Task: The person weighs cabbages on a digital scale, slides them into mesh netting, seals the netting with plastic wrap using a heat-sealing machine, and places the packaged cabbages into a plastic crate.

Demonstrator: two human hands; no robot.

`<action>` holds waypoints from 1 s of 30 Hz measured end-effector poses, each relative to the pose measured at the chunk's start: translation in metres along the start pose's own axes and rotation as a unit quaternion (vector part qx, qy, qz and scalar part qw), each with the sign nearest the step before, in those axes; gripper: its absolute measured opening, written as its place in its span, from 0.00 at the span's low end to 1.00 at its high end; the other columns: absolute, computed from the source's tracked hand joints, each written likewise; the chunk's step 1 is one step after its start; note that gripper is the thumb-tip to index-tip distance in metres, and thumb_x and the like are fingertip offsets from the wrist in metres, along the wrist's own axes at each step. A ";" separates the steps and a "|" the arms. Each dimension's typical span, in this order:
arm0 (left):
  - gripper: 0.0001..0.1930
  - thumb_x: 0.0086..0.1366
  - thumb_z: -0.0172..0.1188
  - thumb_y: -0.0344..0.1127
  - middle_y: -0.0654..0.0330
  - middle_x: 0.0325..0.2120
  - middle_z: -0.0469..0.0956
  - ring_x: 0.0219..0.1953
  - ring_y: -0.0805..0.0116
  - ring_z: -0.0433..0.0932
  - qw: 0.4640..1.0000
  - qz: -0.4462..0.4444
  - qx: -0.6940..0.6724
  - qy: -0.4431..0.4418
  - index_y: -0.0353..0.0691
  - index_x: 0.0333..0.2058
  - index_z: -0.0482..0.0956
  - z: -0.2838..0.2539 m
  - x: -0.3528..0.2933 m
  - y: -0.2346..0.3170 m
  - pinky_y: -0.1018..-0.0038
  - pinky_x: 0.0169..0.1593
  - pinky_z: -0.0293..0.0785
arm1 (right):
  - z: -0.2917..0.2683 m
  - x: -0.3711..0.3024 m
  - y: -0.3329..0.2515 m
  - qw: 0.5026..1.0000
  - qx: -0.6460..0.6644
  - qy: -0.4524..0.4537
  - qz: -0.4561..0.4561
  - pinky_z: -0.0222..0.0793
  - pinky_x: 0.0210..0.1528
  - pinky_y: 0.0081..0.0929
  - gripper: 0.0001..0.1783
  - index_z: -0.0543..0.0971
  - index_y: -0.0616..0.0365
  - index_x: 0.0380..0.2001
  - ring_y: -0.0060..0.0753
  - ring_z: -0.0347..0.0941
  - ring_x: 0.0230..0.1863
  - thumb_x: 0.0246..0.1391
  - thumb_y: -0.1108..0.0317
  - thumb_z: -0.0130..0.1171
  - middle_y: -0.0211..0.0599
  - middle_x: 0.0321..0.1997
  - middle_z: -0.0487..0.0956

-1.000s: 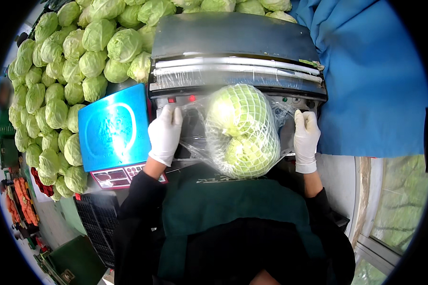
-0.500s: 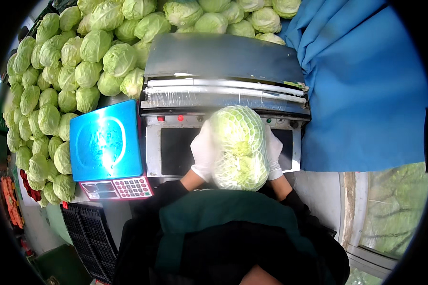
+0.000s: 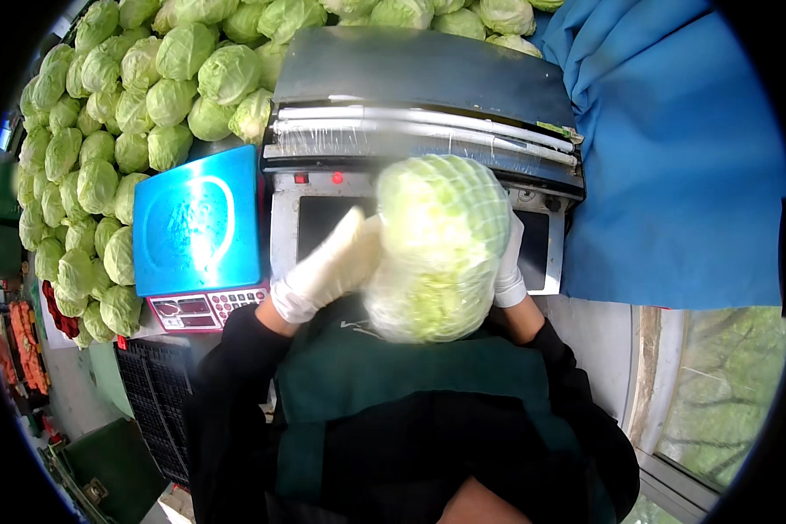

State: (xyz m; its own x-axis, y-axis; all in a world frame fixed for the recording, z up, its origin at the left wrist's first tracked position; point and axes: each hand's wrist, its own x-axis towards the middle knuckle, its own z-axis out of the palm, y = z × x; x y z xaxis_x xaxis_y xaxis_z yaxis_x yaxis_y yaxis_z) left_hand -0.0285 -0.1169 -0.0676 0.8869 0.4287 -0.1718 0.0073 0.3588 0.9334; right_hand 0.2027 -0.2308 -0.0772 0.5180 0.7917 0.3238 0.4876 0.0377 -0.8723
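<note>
A pale green cabbage [image 3: 441, 249] in white netting and shiny clear film is held up close to my body, above the wrapping machine's plate. Its long, pinched shape may be two heads together; I cannot tell. At its left side, my left hand [image 3: 334, 266] in a white glove presses inward, slightly blurred, its fingertips partly hidden against the wrap. My right hand [image 3: 510, 262], also gloved, grips the right side, with most fingers behind the cabbage. Beyond it stands the film wrapping machine [image 3: 428, 87], with white rollers, dark plates and a lit red button.
A digital scale [image 3: 196, 223] with a blue pan stands left of the machine. Loose cabbages [image 3: 96, 188] pile up behind and left. Blue cloth [image 3: 672, 175] drapes the right side. A black crate [image 3: 153, 402] sits lower left, and a window [image 3: 716, 393] is lower right.
My left hand has slid left and lower along the cabbage, its wrist farther out. The cabbage has turned a little and risen slightly. The view has shifted a bit.
</note>
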 end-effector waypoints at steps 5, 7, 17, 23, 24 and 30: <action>0.51 0.58 0.43 0.75 0.52 0.66 0.55 0.67 0.59 0.56 0.987 0.094 -0.123 0.039 0.39 0.68 0.47 0.003 0.004 0.020 0.63 0.68 0.53 | 0.015 0.027 -0.037 0.993 -0.099 0.028 -0.058 0.66 0.26 0.41 0.09 0.72 0.56 0.34 0.57 0.73 0.28 0.50 0.71 0.60 0.49 0.26 0.74; 0.57 0.53 0.39 0.81 0.53 0.65 0.57 0.65 0.56 0.60 0.980 0.123 -0.140 0.064 0.39 0.67 0.48 -0.012 0.006 0.013 0.59 0.66 0.60 | 0.017 0.035 -0.066 0.993 -0.082 0.022 -0.084 0.66 0.27 0.40 0.06 0.71 0.57 0.34 0.56 0.72 0.27 0.53 0.72 0.57 0.49 0.25 0.73; 0.53 0.56 0.38 0.78 0.53 0.64 0.58 0.64 0.58 0.61 0.943 0.087 -0.296 0.128 0.39 0.67 0.50 -0.010 -0.022 0.012 0.61 0.65 0.61 | -0.017 0.019 -0.096 0.987 0.130 0.019 0.096 0.64 0.30 0.20 0.09 0.74 0.61 0.27 0.17 0.66 0.25 0.58 0.68 0.58 0.32 0.22 0.73; 0.51 0.57 0.38 0.76 0.53 0.63 0.59 0.63 0.59 0.62 0.940 0.071 -0.303 0.139 0.39 0.66 0.50 -0.011 -0.044 0.011 0.62 0.64 0.62 | -0.025 0.012 -0.092 0.978 0.166 0.095 0.089 0.62 0.28 0.19 0.09 0.73 0.60 0.26 0.15 0.65 0.24 0.57 0.69 0.59 0.27 0.21 0.73; 0.51 0.58 0.38 0.76 0.53 0.63 0.60 0.63 0.59 0.62 0.940 0.070 -0.304 0.138 0.39 0.66 0.51 -0.012 -0.044 0.012 0.62 0.64 0.62 | -0.025 0.014 -0.092 0.974 0.180 0.108 0.087 0.62 0.28 0.19 0.09 0.73 0.61 0.26 0.15 0.64 0.24 0.57 0.69 0.59 0.26 0.21 0.73; 0.49 0.60 0.37 0.74 0.54 0.63 0.61 0.62 0.60 0.63 0.940 0.067 -0.300 0.146 0.39 0.66 0.52 -0.009 -0.054 0.015 0.63 0.63 0.63 | -0.007 0.022 -0.059 0.975 0.179 0.081 0.104 0.62 0.34 0.17 0.10 0.74 0.60 0.27 0.14 0.62 0.30 0.59 0.67 0.58 0.25 0.24 0.68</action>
State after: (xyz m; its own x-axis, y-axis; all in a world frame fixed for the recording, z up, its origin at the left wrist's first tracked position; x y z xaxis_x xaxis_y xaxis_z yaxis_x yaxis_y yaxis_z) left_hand -0.0800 -0.1271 -0.0469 0.6952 0.6823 -0.2261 -0.4361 0.6505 0.6218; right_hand 0.1902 -0.2196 -0.0163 0.6977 0.6993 0.1557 0.0997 0.1204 -0.9877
